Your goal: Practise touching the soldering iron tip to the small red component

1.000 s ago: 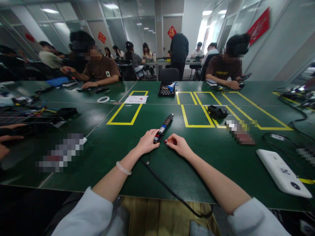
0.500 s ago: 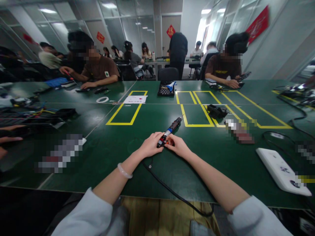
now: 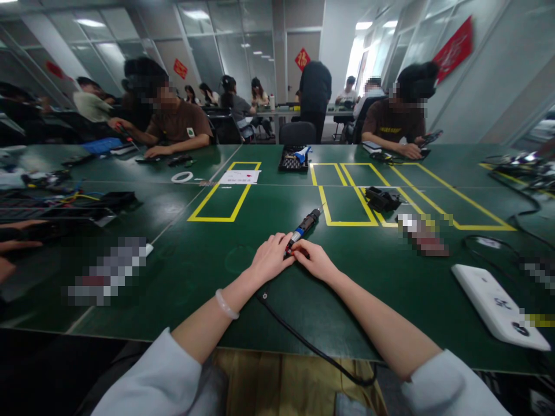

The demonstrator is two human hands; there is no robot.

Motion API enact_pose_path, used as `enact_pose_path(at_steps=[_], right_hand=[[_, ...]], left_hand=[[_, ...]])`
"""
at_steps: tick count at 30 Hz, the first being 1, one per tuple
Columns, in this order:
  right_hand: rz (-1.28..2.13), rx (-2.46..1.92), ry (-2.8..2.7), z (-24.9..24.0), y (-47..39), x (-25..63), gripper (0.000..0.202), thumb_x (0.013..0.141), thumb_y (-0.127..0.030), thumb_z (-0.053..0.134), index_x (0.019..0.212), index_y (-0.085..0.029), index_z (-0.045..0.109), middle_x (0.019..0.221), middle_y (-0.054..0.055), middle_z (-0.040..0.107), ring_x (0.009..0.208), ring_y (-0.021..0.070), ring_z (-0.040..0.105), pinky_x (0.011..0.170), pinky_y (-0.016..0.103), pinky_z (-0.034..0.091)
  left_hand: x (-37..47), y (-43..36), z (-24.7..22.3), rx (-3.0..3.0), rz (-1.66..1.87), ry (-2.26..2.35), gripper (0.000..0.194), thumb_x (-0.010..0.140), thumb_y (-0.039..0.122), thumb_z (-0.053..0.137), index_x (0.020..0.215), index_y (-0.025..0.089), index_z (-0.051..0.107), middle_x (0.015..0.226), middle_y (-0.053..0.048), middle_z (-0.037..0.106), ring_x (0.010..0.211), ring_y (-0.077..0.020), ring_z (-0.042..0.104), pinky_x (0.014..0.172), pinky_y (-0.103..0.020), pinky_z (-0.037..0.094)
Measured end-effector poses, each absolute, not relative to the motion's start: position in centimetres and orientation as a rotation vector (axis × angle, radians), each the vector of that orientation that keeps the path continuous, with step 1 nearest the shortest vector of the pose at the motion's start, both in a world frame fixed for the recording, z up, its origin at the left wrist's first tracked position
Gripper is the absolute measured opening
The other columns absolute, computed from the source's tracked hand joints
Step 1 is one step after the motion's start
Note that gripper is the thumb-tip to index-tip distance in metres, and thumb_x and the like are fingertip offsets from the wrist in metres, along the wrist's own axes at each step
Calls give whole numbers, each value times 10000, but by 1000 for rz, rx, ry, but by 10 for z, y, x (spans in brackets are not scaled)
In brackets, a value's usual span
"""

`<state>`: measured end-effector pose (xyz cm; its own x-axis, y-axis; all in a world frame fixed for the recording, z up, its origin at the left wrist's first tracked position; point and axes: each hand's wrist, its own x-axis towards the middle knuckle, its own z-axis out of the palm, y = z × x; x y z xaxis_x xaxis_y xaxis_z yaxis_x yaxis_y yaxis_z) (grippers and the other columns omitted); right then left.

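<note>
On the green tabletop, between my hands, lies what looks like an electric screwdriver (image 3: 309, 219). It is slim and black, with a silver and blue middle and a thin bit pointing away from me. My left hand (image 3: 269, 257) is closed over its rear end from the left, covering much of it. From the right, the bent fingers of my right hand (image 3: 318, 261) pinch at the same rear end, where a little red shows. Whatever small part sits between those fingertips is hidden. A black cable (image 3: 299, 335) runs from under my left hand over the table's front edge.
A black tray (image 3: 293, 159) with small parts and a blue-white item stands at the back. To the right are a black part (image 3: 383, 198) and a white device (image 3: 498, 306). Yellow tape outlines mark the green table (image 3: 208, 312). Co-workers sit across and at the left.
My left hand has shifted right and now covers more of the screwdriver's rear end. My right fingers have drawn in closer against it. The bit end has hardly moved.
</note>
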<state>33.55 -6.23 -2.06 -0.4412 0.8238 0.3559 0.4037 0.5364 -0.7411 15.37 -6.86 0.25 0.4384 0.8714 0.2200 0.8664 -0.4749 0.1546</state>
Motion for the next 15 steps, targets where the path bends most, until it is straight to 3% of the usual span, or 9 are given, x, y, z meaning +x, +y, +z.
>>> enact_pose_path(at_steps=[5, 15], right_hand=[[775, -991, -2019, -21, -61, 339, 151, 892, -222, 508, 1012, -193, 594, 839, 24, 645, 711, 151, 581, 698, 266, 457], [760, -1017, -2051, -19, -61, 343, 141, 891, -217, 502, 994, -193, 596, 806, 14, 627, 704, 144, 567, 692, 261, 447]], left_hand=[[150, -64, 5, 2692, 381, 1618, 627, 874, 478, 524, 1437, 263, 351, 1209, -109, 513, 1031, -264, 521, 820, -360, 459], [78, -30, 7, 2494, 260, 1876, 705, 849, 525, 527, 1466, 239, 341, 1293, -141, 485, 1092, -318, 504, 880, -407, 424]])
